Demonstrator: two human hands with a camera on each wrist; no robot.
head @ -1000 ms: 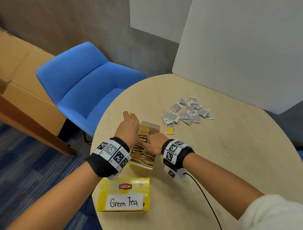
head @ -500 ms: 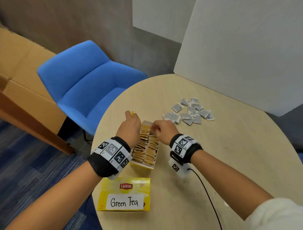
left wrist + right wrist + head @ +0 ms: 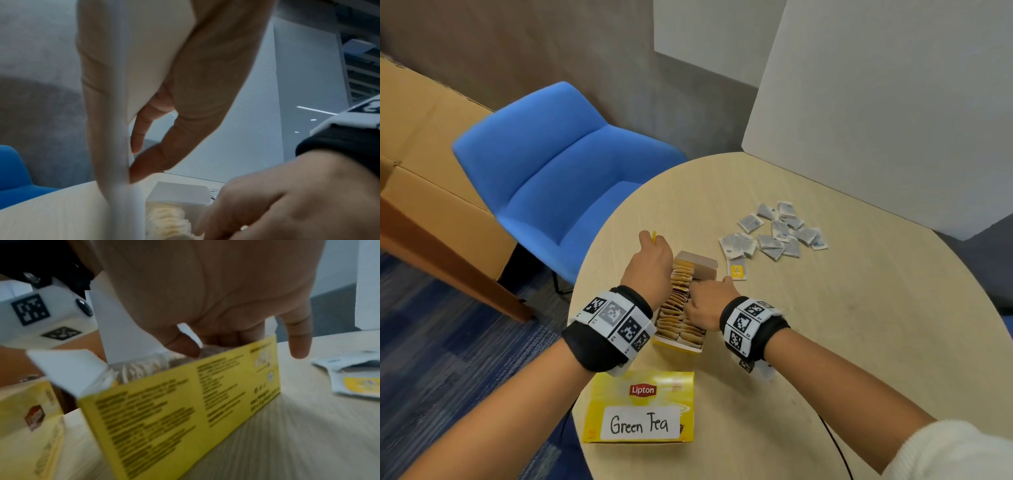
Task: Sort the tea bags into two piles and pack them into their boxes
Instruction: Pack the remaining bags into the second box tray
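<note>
- I am working at the round table [image 3: 859, 342], where the open box [image 3: 690, 346] is standing between my wrists.
- My left hand [image 3: 650, 267] is pinching the box's raised lid flap [image 3: 115, 113], thin card that I judge bends easily.
- My right hand [image 3: 707, 301] is reaching among the packed tea bags [image 3: 676, 308]; whether its fingers are pinching one I cannot tell.
- The grey tea bags [image 3: 774, 233] are lying loose beyond the box: light, soft, best pinched by an edge.
</note>
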